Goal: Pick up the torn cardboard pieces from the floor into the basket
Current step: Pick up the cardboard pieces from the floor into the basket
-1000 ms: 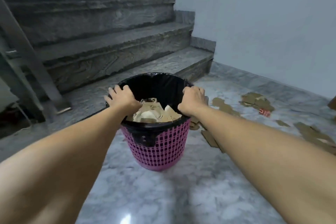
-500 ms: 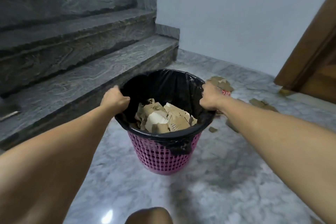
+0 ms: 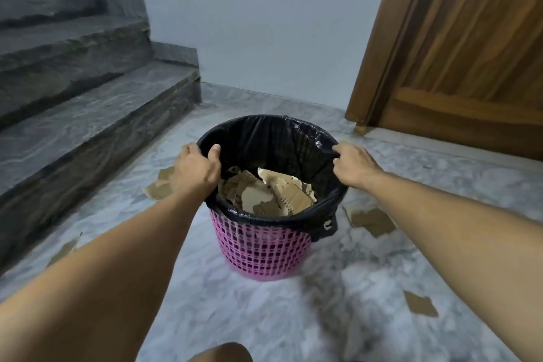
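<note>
Stairs and a door stand near. Cardboard pieces lie around the basket. My left hand and right hand grip its rim.

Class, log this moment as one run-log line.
left hand: grips basket rim | right hand: grips rim | basket: holds cardboard pieces | floor: scraps remain

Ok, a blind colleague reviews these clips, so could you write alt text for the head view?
Two bare hands, left hand and right hand, grip opposite sides of the rim of a pink plastic lattice basket lined with a black bin bag and partly filled with torn brown cardboard pieces. It stands on a grey marble floor where more cardboard scraps lie, between dark stone stairs and a wooden door.
</note>
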Available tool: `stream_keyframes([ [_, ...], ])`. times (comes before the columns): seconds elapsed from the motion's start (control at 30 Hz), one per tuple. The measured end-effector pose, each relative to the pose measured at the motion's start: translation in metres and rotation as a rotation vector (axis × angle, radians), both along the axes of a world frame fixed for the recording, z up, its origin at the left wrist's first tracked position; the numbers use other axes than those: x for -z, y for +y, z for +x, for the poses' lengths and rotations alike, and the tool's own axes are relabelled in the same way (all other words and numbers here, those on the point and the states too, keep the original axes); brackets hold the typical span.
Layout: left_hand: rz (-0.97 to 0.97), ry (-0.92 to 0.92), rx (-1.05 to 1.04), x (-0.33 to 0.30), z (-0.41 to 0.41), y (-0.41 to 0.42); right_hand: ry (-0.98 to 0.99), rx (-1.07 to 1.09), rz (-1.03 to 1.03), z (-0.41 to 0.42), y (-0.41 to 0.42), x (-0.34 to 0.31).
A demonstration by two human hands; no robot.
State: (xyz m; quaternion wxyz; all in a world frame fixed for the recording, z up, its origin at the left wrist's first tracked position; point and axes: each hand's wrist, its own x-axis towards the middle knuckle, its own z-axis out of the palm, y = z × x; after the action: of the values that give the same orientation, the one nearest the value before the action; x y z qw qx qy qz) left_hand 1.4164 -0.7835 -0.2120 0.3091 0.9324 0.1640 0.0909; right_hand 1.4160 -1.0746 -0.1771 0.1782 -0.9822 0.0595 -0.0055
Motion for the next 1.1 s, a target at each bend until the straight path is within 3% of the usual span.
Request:
stream_keyframes([
  [0.13,0.301,0.034,-0.057,-0.010,0.005,-0.023,0.032,-0.041,0.034,-0.013,-0.030,-0.014],
  [0.23,0.468,0.004,0.042,-0.020,0.012,-0.049,0.083,0.014,0.014,-0.029,-0.063,-0.030],
  [0.4,0.440,-0.120,0.400,-0.038,0.017,-0.148,0.375,0.170,-0.030,-0.059,-0.144,-0.047],
  [0.53,0.370,-0.341,0.684,-0.041,0.005,-0.243,0.450,0.284,-0.015,-0.076,-0.216,-0.027],
  [0.6,0.320,-0.366,0.812,-0.029,-0.001,-0.289,0.474,0.329,0.008,-0.083,-0.248,-0.009],
  [0.7,0.271,-0.203,0.940,0.006,-0.007,-0.343,0.525,0.353,0.018,-0.093,-0.287,0.021],
  [0.97,0.410,0.447,1.211,0.140,-0.023,-0.458,0.612,0.383,0.064,-0.090,-0.388,0.120],
  [1.1,0.479,0.511,1.347,0.198,-0.043,-0.486,0.604,0.343,0.037,-0.079,-0.414,0.170],
])
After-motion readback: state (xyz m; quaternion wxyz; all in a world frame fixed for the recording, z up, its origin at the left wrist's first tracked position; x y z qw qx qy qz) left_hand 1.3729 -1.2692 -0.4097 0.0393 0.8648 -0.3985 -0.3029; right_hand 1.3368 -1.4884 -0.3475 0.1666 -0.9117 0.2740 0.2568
